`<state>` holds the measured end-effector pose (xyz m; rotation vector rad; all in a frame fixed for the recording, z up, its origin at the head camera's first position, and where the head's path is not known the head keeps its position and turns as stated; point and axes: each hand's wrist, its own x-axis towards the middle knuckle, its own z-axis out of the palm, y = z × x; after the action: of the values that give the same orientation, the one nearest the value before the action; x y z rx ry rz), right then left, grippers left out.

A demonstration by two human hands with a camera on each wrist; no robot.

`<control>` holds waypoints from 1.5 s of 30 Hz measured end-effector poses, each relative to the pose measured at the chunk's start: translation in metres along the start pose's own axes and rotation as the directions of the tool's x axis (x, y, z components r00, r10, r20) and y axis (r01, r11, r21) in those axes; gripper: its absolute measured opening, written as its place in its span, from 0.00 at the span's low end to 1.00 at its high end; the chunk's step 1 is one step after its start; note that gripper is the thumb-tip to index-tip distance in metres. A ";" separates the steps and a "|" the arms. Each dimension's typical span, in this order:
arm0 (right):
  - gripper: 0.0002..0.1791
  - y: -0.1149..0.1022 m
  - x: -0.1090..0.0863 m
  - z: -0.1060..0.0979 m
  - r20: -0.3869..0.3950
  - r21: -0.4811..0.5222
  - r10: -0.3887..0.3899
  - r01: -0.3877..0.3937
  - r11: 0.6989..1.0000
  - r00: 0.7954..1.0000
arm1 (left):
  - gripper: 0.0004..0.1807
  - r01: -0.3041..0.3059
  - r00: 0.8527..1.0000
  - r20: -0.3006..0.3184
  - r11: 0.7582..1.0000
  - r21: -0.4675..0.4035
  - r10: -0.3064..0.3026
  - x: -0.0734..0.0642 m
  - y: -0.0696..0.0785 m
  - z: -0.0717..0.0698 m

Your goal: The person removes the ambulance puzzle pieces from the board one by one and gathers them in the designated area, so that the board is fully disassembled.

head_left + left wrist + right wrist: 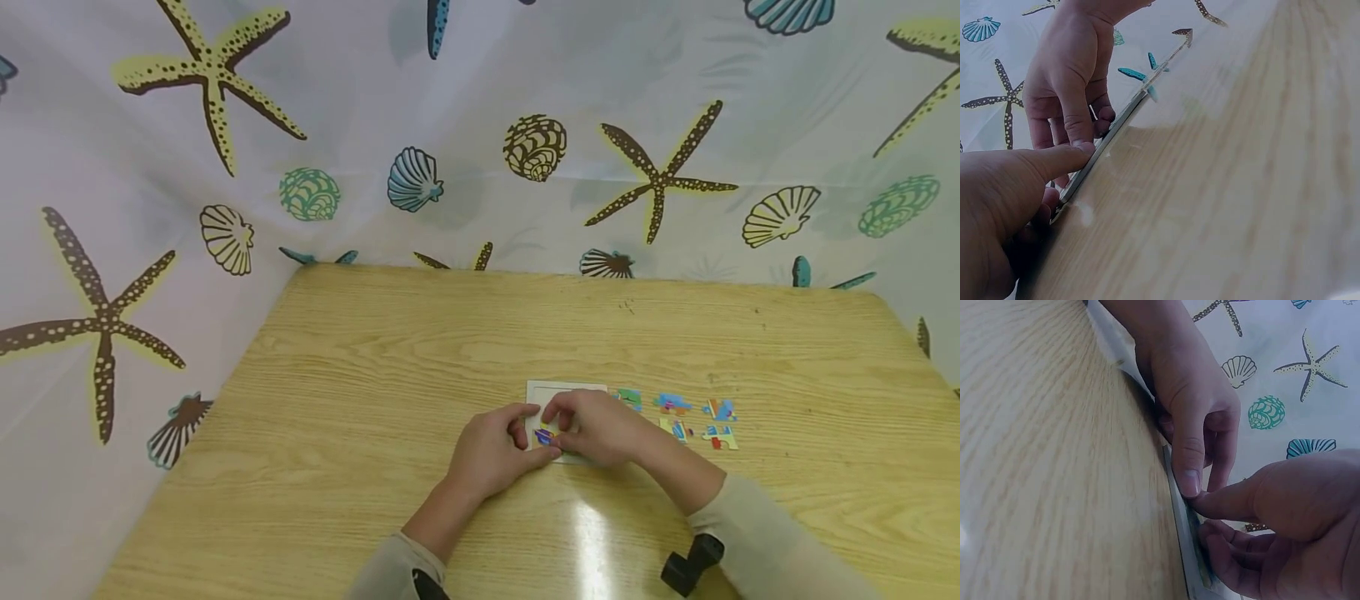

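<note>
A small white puzzle board point(534, 395) lies flat on the table beneath both hands. In its lower left part is a jigsaw piece point(543, 437) with purple and yellow print. My left hand point(491, 450) holds the board's left side, its thumb along the near edge and fingers curled by the far left. From the right, my right hand point(600, 425) reaches over the board and pinches the piece between thumb and fingers. In the right wrist view, the left thumb point(1190, 469) meets the right thumb at the board's edge point(1179, 515). The right hand covers much of the board.
Several loose jigsaw pieces lie right of the board, among them a green one point(628, 398), a blue and orange one point(673, 404) and a yellow and red one point(722, 437). Around the wooden table point(375, 350) hangs a white curtain point(480, 108) with starfish and shells.
</note>
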<state>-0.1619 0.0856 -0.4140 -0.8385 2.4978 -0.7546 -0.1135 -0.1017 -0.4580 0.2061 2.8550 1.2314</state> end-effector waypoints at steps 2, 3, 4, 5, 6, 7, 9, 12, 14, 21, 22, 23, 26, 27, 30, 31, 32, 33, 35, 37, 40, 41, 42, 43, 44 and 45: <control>0.13 -0.001 0.000 0.000 0.003 -0.008 0.011 -0.011 1.000 1.000 | 0.33 -0.005 1.000 0.001 1.000 0.005 0.005 0.000 0.000 0.000; 0.13 -0.002 0.000 0.000 0.004 -0.010 0.021 -0.021 1.000 1.000 | 0.33 -0.008 1.000 0.001 1.000 0.009 0.008 0.000 0.000 0.000; 0.14 -0.003 0.000 0.001 0.004 -0.012 0.028 -0.028 1.000 1.000 | 0.33 -0.009 1.000 0.001 1.000 0.013 0.009 0.000 0.000 0.000; 0.14 -0.003 0.000 0.001 0.003 -0.013 0.035 -0.035 0.999 0.999 | 0.33 -0.010 1.000 0.000 1.000 0.016 0.010 0.000 -0.001 0.000; 0.14 -0.004 0.000 0.001 0.003 -0.008 0.043 -0.043 0.999 0.999 | 0.33 -0.009 1.000 0.000 1.000 0.017 0.009 0.000 -0.001 0.000; 0.14 -0.005 0.001 0.001 0.003 -0.009 0.043 -0.043 0.999 0.999 | 0.33 -0.010 1.000 -0.001 1.000 0.017 0.010 0.000 -0.001 0.000; 0.14 -0.007 0.002 0.001 0.009 0.000 0.053 -0.053 0.999 0.999 | 0.32 -0.012 1.000 0.001 1.000 0.017 0.012 0.001 -0.001 0.000; 0.13 -0.008 0.004 0.002 0.020 0.006 0.079 -0.079 0.997 0.997 | 0.32 -0.014 1.000 0.012 1.000 0.010 0.014 0.001 0.000 0.000; 0.13 -0.009 0.005 0.002 0.023 0.005 0.097 -0.097 0.995 0.995 | 0.32 -0.016 1.000 0.017 1.000 0.010 0.016 0.001 0.000 0.000; 0.12 -0.011 0.004 0.001 0.023 0.012 0.126 -0.126 0.992 0.992 | 0.31 -0.029 0.999 0.032 1.000 0.006 0.029 0.000 0.001 0.000; 0.12 -0.011 0.004 0.001 0.026 0.017 0.128 -0.128 0.992 0.991 | 0.31 -0.029 0.999 0.037 1.000 0.002 0.029 -0.001 0.001 0.000; 0.13 -0.011 0.004 0.001 0.030 0.023 0.127 -0.128 0.992 0.991 | 0.31 -0.027 0.999 0.041 1.000 -0.002 0.027 -0.001 0.001 0.000; 0.13 -0.011 0.003 0.001 0.042 0.040 0.118 -0.120 0.992 0.992 | 0.31 -0.016 0.999 0.044 1.000 -0.011 0.017 -0.002 0.002 0.000; 0.13 -0.011 0.003 0.002 0.042 0.041 0.112 -0.113 0.993 0.993 | 0.31 -0.015 0.999 0.042 1.000 -0.014 0.016 -0.002 0.002 0.000; 0.13 -0.011 0.003 0.002 0.041 0.054 0.089 -0.091 0.994 0.995 | 0.29 -0.019 0.999 0.039 1.000 -0.014 0.020 -0.002 0.001 0.000; 0.14 -0.010 0.002 0.002 0.042 0.056 0.077 -0.080 0.995 0.996 | 0.28 -0.019 0.999 0.041 1.000 -0.011 0.019 -0.002 0.001 0.000; 0.15 -0.009 0.002 0.002 0.042 0.058 0.060 -0.062 0.996 0.997 | 0.27 -0.017 0.999 0.040 1.000 -0.008 0.017 -0.002 0.001 0.000; 0.15 -0.008 0.002 0.001 0.044 0.059 0.039 -0.041 0.997 0.998 | 0.26 -0.016 0.999 0.038 1.000 -0.002 0.016 -0.002 0.001 0.000; 0.17 -0.006 0.001 0.000 0.052 0.069 -0.004 0.001 0.998 0.999 | 0.25 -0.012 0.999 0.035 1.000 0.002 0.012 -0.001 0.001 -0.001; 0.17 -0.003 0.000 -0.001 0.057 0.085 -0.040 0.035 0.996 0.998 | 0.27 -0.010 1.000 0.030 1.000 0.007 0.009 -0.001 0.002 -0.001; 0.13 0.001 -0.002 -0.001 0.055 0.128 -0.060 0.053 0.990 0.997 | 0.32 -0.001 1.000 0.029 1.000 0.012 0.001 0.000 0.002 -0.002; 0.11 0.002 -0.003 -0.001 0.050 0.144 -0.056 0.048 0.988 0.997 | 0.33 0.004 1.000 0.030 1.000 0.014 -0.005 0.000 0.002 -0.002; 0.09 0.003 -0.003 -0.001 0.043 0.163 -0.046 0.039 0.986 0.998 | 0.34 0.008 0.999 0.031 1.000 0.016 -0.008 0.001 0.002 -0.002; 0.08 0.004 -0.004 -0.002 0.036 0.182 -0.033 0.026 0.983 0.999 | 0.35 0.014 0.999 0.033 1.000 0.018 -0.015 0.001 0.002 -0.002; 0.06 0.005 -0.005 -0.002 0.027 0.201 -0.020 0.014 0.979 0.999 | 0.35 0.017 0.999 0.035 1.000 0.020 -0.018 0.001 0.003 -0.002; 0.05 0.007 -0.006 -0.002 0.021 0.227 -0.010 0.005 0.974 1.000 | 0.35 0.019 0.999 0.037 1.000 0.018 -0.020 0.001 0.003 -0.001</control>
<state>-0.1616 0.0947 -0.4151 -0.7697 2.3338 -1.0055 -0.1144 -0.1008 -0.4552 0.1991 2.8311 1.1862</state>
